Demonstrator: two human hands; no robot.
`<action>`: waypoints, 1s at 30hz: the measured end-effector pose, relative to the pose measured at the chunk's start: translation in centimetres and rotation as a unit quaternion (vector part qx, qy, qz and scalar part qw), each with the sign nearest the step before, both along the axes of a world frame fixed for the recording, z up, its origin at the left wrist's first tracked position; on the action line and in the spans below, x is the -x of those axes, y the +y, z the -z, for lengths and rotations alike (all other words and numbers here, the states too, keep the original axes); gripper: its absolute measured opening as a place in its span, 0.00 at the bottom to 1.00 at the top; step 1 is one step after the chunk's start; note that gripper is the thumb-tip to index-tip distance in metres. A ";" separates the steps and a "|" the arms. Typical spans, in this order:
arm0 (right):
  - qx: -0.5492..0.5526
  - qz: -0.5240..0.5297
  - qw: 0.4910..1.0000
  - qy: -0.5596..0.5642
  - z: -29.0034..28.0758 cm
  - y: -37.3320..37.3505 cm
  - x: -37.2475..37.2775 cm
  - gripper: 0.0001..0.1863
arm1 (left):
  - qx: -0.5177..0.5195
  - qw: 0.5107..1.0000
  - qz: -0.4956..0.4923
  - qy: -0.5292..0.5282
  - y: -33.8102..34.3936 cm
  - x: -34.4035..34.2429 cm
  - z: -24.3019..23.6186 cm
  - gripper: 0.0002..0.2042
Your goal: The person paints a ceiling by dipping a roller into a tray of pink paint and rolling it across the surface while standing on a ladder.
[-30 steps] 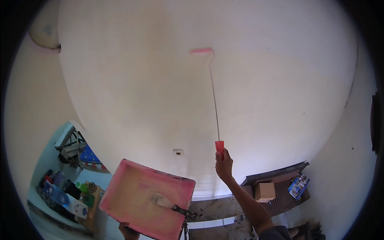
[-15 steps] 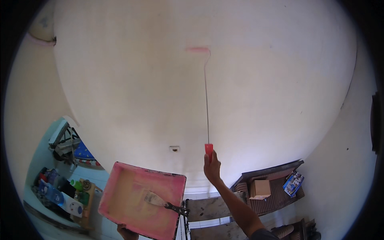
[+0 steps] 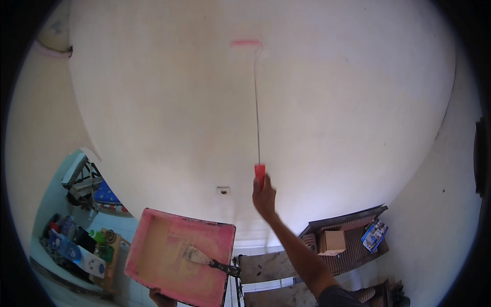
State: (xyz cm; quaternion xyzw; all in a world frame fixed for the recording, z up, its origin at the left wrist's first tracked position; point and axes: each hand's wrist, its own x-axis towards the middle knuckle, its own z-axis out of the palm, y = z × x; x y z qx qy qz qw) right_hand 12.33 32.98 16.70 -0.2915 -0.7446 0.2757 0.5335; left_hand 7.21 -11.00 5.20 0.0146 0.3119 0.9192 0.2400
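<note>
My right hand [image 3: 265, 197] is closed round the red handle [image 3: 260, 171] of a long-shafted paint roller, whose slightly blurred pink head [image 3: 246, 43] is up against the pale wall [image 3: 169, 112]. My left hand [image 3: 161, 295], mostly hidden, holds a pink tray [image 3: 140, 245] from below at the lower left. A putty knife [image 3: 223, 267] with a worn black handle lies across the tray, its blade inside on the beige residue.
An outlet [image 3: 223, 190] sits low on the wall. A stained plank [image 3: 266, 266] lies below, beside a striped sofa [image 3: 358, 245] carrying a cardboard box [image 3: 332, 239] and a printed item [image 3: 374, 235]. At left, an opening shows bottles [image 3: 71, 250] on a wooden stand and folded metal gear [image 3: 82, 184].
My right hand and the roller have moved up and to the left along the wall. The tray sits a little further left in the view than a second ago.
</note>
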 end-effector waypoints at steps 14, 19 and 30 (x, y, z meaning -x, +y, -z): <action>-0.015 -0.008 0.999 0.049 -10.9 1.4 5.0 0.14 | -0.001 0.999 -0.038 0.011 -1.2 -0.5 0.1 0.30; 0.036 -0.032 0.999 0.019 -1.5 -3.0 4.3 0.19 | 0.023 0.997 -0.060 0.040 -0.7 -0.6 -0.2 0.29; -0.069 -0.006 0.995 0.074 -22.1 3.4 9.8 0.14 | 0.034 0.990 -0.105 -0.091 -2.9 -1.0 1.7 0.28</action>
